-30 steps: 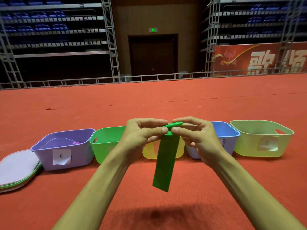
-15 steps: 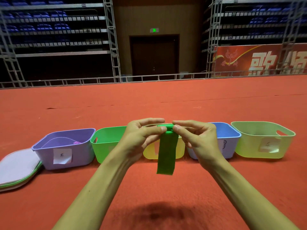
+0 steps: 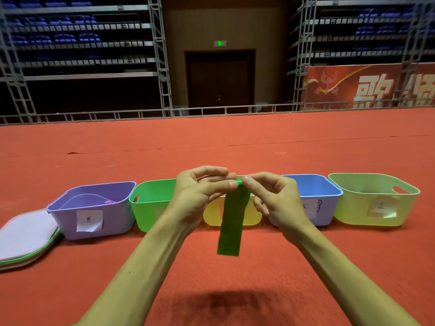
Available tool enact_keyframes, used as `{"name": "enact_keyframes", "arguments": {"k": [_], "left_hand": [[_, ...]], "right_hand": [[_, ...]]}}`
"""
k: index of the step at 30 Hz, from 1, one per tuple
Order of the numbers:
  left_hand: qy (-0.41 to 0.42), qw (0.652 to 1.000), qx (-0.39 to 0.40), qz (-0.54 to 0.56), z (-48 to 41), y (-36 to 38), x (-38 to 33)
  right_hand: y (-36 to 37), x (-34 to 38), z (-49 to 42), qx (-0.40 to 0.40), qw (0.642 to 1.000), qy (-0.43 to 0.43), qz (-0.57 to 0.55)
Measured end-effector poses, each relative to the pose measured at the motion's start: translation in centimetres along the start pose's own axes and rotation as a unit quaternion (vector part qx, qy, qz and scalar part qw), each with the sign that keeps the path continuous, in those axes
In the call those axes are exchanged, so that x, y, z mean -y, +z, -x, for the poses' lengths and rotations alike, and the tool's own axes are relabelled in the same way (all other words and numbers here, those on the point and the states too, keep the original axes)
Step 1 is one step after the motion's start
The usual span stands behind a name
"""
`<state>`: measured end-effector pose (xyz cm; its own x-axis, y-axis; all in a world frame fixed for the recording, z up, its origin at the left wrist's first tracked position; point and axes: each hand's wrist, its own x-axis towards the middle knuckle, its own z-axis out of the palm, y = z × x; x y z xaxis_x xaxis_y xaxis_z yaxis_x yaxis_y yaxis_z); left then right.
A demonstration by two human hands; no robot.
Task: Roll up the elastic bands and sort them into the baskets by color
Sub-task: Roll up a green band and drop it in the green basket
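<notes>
A green elastic band point(image 3: 231, 225) hangs in the air in front of me, its top wound into a small roll. My left hand point(image 3: 199, 196) and my right hand point(image 3: 274, 200) pinch that roll from either side with thumbs and fingertips. Behind my hands stands a row of baskets on the red carpet: purple point(image 3: 94, 209), green point(image 3: 150, 203), yellow point(image 3: 211, 218), blue point(image 3: 313, 198) and pale green point(image 3: 374, 200). A purple band lies inside the purple basket. The yellow basket is mostly hidden by my hands and the band.
A flat stack of white and green sheets point(image 3: 26, 236) lies on the carpet left of the purple basket. Metal railing and scaffolding run along the carpet's far edge. Red carpet stretches before and behind the baskets.
The hanging tail of the green band has shortened over the last second as the roll at the top took it up. Both hands stayed in about the same place.
</notes>
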<state>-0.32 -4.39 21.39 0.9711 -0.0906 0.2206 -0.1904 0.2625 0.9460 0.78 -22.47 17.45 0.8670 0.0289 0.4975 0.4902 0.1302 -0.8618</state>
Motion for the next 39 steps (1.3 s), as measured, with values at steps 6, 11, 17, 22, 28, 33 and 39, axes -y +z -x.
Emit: {"name": "enact_keyframes", "arguments": {"k": [6,11,17,22,28,33,39], "left_hand": [[-0.015,0.997,0.054,-0.06,0.0,-0.1,0.2],[-0.025,0.991,0.1,-0.082,0.3,0.2,0.2],[0.007,0.995,0.084,-0.051,0.3,0.1,0.7],[0.023,0.996,0.075,-0.042,0.3,-0.2,0.7],[0.004,0.996,0.084,-0.012,0.2,-0.2,0.5],[-0.004,0.998,0.068,-0.001,0.3,-0.2,0.8],[0.026,0.999,0.033,0.001,0.2,-0.4,1.3]], "right_hand": [[-0.3,0.0,-0.1,0.012,0.999,-0.036,-0.019],[-0.5,0.5,0.2,0.015,0.999,-0.046,-0.018],[-0.9,0.5,0.3,0.066,0.997,0.01,-0.025],[-0.6,0.1,0.2,0.056,0.998,0.028,-0.004],[-0.5,0.0,0.3,0.046,0.998,0.028,-0.027],[-0.2,-0.1,0.4,0.058,0.998,0.006,-0.035],[-0.3,-0.1,-0.1,0.066,0.996,0.035,-0.038]]}}
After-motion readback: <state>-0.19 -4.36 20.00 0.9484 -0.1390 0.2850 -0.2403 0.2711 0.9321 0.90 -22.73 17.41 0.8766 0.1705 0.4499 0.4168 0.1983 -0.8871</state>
